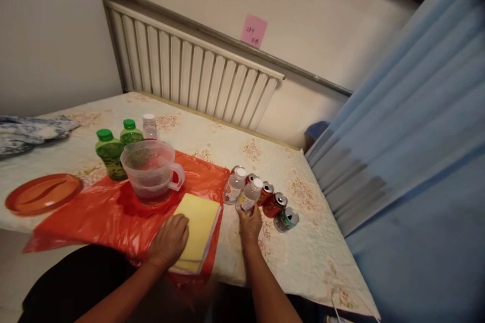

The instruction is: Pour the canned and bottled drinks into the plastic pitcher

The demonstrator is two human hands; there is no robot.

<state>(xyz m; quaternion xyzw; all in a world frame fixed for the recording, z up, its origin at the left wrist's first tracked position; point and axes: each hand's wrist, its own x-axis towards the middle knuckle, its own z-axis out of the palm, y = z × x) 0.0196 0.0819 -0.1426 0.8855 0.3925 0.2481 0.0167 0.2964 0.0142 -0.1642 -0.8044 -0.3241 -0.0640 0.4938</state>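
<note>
My right hand (250,224) is closed round the lower part of a clear, white-capped plastic bottle (249,197), which stands on the table. A similar bottle (235,186) is just left of it. Several drink cans (275,204) stand in a row behind and to the right; a teal one (287,220) is nearest. My left hand (169,239) rests against the left side of a flat yellow stack (200,222) with layered pale edges, perhaps folded cloth. Its fingers are curled, their undersides hidden.
A red plastic bag (94,217) lies under a clear measuring jug (149,171) set in a red dish (129,202). Two green-capped bottles (109,154) and a white-capped bottle (150,126) stand behind. An orange plate (43,194) and patterned fabric (30,133) lie left. A blue curtain (409,161) hangs right.
</note>
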